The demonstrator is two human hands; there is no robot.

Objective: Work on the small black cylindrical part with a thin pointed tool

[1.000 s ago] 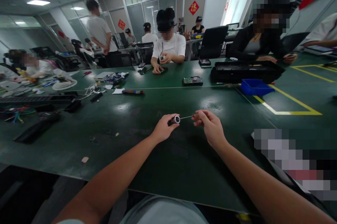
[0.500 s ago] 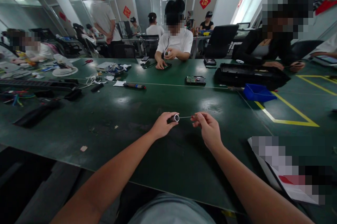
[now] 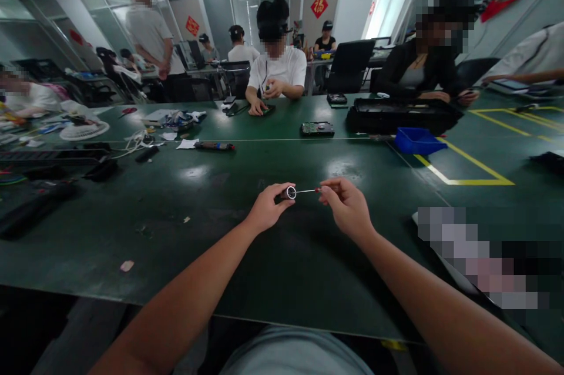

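Near the frame's centre, the left hand [image 3: 267, 209] pinches a dark cylinder [image 3: 285, 194], while the right hand [image 3: 349, 206], to its right, grips a thin-shafted tool [image 3: 306, 191] lying nearly level, pointing leftward at the cylinder's bright-ringed end.

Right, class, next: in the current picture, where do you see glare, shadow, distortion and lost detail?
Head view: glare whitens the green tabletop beyond the right hand; head view: shadow darkens it beside the right forearm; head view: the outer edges look stretched and slanted; head view: the slim tool and dark cylinder are too small for fine detail.
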